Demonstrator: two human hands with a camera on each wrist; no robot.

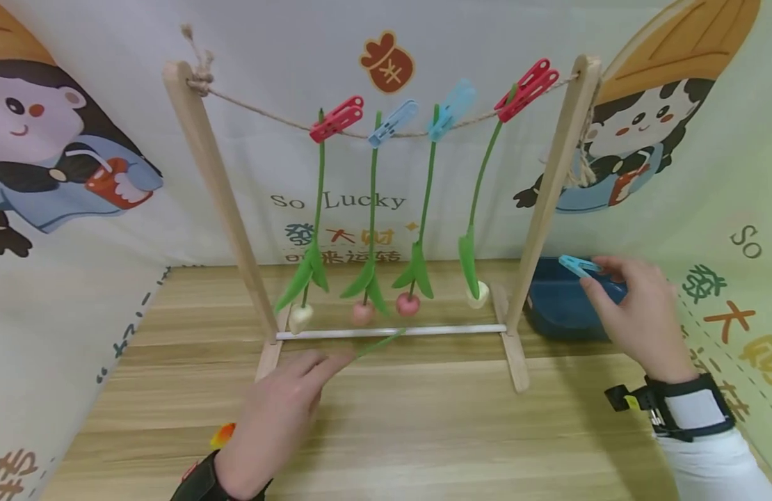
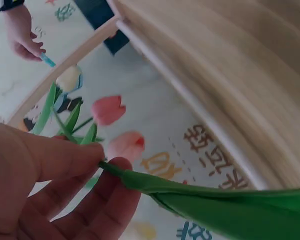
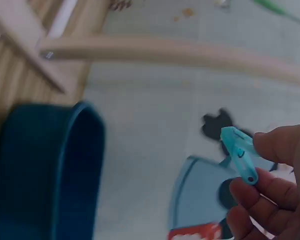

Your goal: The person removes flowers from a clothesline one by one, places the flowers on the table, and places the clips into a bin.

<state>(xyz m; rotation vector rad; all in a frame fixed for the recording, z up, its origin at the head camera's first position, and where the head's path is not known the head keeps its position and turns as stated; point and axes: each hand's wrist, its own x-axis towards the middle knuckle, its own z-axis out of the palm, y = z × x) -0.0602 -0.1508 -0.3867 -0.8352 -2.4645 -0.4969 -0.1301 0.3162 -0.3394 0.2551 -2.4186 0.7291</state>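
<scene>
My left hand (image 1: pixel 279 410) pinches an artificial tulip by its green stem (image 1: pixel 381 343), low in front of the wooden rack. Its orange-yellow bloom (image 1: pixel 223 435) shows beside the wrist, and its leaves (image 2: pixel 205 200) stretch rightward in the left wrist view. A light blue clothespin (image 1: pixel 578 266) is pinched between thumb and fingers of my right hand (image 1: pixel 642 316), above a dark blue bin (image 1: pixel 564 320). In the right wrist view this clothespin (image 3: pixel 238 154) hangs clear of the bin. Several tulips, including a pink one (image 1: pixel 407 304), dangle bloom-down from the rope (image 1: pixel 261 111).
Red clothespins (image 1: pixel 337 120) and blue clothespins (image 1: pixel 392 124) clip the hanging stems to the rope. Wooden posts (image 1: pixel 220 195) stand at both sides, joined low down by a white bar (image 1: pixel 336 334). A printed cloth (image 1: pixel 286 42) covers the back and sides behind the wooden table (image 1: pixel 436 431).
</scene>
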